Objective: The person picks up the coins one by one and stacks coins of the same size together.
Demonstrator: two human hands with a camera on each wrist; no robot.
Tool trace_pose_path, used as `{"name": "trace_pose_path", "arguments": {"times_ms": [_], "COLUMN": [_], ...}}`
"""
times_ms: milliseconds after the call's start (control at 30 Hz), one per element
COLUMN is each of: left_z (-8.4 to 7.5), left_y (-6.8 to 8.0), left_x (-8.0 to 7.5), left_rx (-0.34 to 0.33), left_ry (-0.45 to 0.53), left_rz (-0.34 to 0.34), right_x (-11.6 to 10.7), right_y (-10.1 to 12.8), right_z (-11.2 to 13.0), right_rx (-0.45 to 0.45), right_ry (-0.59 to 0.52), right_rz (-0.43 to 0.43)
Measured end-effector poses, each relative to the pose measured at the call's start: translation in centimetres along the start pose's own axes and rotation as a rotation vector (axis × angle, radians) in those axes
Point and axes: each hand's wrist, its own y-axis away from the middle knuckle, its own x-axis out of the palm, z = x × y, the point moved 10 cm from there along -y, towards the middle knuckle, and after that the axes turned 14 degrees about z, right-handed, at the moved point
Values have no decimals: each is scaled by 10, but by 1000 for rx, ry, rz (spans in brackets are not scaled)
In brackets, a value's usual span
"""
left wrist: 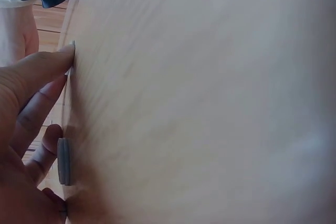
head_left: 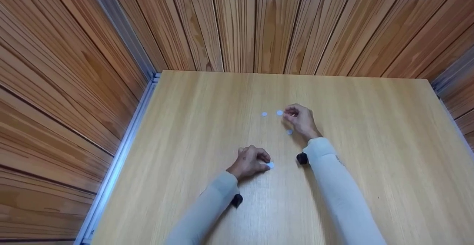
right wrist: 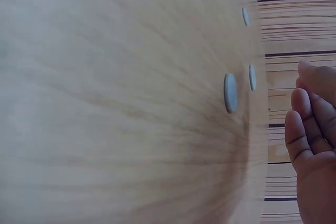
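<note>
The table (head_left: 370,145) is light yellowish wood with fine straight grain, and the wall (head_left: 259,23) in the upper part of the frame has reddish-brown boards with dark lines and darker knots. The small discs (head_left: 264,114) near the centre are pale bluish white. Both sleeves (head_left: 333,178) are pale grey, and a black piece (head_left: 302,158) sits at each wrist.

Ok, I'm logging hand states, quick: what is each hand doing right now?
Left hand: fingers curled, fingertips on a small white disc on the table.
Right hand: loosely curled beside another disc; grip cannot be told.
</note>
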Motion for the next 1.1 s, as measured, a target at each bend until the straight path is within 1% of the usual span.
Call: {"name": "trace_pose_path", "arguments": {"times_ms": [167,333,500,700,1100], "left_z": [0,2,1,2,3], "left_y": [-1,-2,-1,0,-1], "left_x": [2,2,2,4,1], "left_rx": [2,-11,-8,2,-20], "left_ry": [4,10,1,24,26], "left_rz": [9,15,10,26,11], "right_x": [1,2,4,7,13], "right_y": [-4,-7,-11,-16,-26], "right_z": [-6,-9,-13,-24,-27], "right_rx": [23,35,48,80,124], "right_ry": [-20,-30,-10,-54,-93], "right_rz": [10,-1,7,14,37]}}
